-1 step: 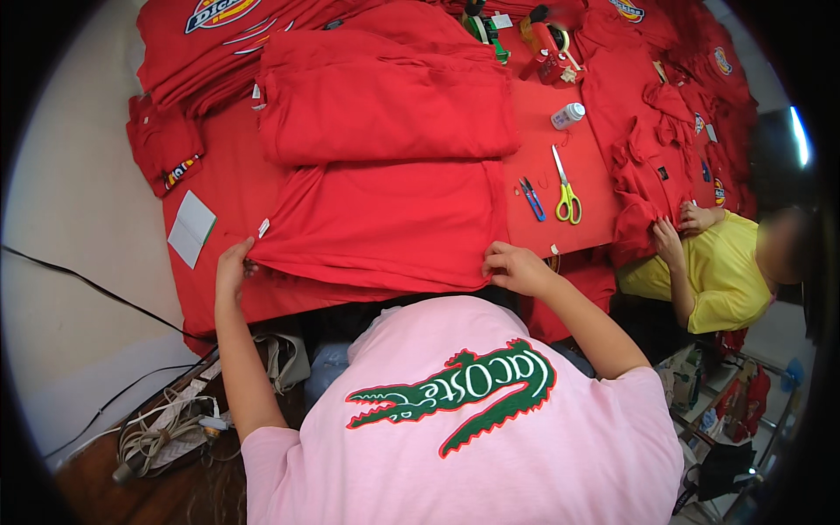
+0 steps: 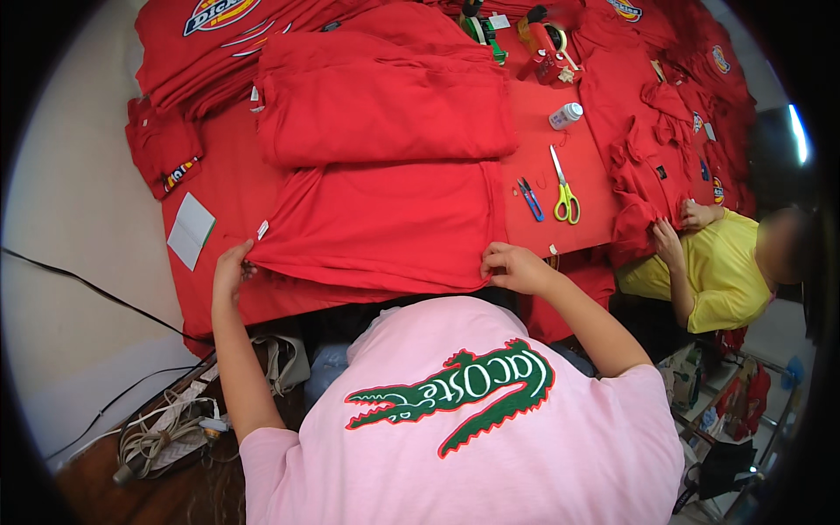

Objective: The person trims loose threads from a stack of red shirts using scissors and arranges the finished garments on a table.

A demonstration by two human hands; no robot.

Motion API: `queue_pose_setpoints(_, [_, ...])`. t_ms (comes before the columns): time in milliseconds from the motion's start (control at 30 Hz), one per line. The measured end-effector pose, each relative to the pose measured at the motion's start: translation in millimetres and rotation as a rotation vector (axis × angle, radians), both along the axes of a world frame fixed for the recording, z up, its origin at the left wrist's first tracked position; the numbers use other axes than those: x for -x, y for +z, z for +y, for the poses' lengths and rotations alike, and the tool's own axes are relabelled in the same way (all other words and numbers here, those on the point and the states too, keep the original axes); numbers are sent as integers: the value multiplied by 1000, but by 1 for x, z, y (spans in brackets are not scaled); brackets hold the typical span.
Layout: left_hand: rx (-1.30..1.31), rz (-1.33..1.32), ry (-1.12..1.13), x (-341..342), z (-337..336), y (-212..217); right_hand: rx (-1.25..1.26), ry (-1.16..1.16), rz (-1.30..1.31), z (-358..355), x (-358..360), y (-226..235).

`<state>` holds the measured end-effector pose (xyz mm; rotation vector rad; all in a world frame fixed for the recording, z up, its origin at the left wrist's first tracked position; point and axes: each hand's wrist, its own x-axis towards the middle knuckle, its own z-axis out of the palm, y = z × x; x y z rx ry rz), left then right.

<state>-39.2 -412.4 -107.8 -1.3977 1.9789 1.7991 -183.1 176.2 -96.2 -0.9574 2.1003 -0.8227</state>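
Observation:
A red shirt lies flat at the near edge of the table, its near edge drawn out between my hands. My left hand pinches its near left corner, with a small white tag just beyond. At the near right corner my right hand has its fingers closed on the cloth. Beyond this piece rests a folded layer of red cloth, covering the far part of it. Right of the shirt are blue thread snips and scissors with yellow handles.
A white bottle lies near two tape dispensers, one red, one green. Stacked red shirts stand far left, above a white paper. At right, a co-worker's hands handle red cloth. Cables lie lower left.

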Motion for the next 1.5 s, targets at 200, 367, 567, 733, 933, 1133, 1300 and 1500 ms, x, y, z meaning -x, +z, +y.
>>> queue_pose_setpoints(200, [-257, 97, -126, 71, -64, 41, 215, -173, -236, -35, 108, 50])
queue_pose_setpoints(367, [68, 1112, 11, 182, 26, 123, 1004, -1053, 91, -15, 248, 84])
queue_pose_setpoints(567, [245, 778, -587, 104, 134, 37, 552, -807, 131, 2, 163, 27])
queue_pose_setpoints(733, [225, 604, -561, 25, 209, -23, 279, -579, 175, 19, 26, -14])
queue_pose_setpoints(933, [634, 661, -1063, 33, 273, -14, -29, -867, 518, 57, 14, -38])
queue_pose_setpoints(1133, [599, 474, -1264, 56, 270, -11, -605, -1018, 651, 101, 78, -48])
queue_pose_setpoints(1300, [592, 452, -1254, 52, 271, -21, -756, -1010, 561, 92, 73, -32])
queue_pose_setpoints(1500, [-157, 154, -903, 65, 259, -11, -249, -1217, -120, 131, 50, -37])
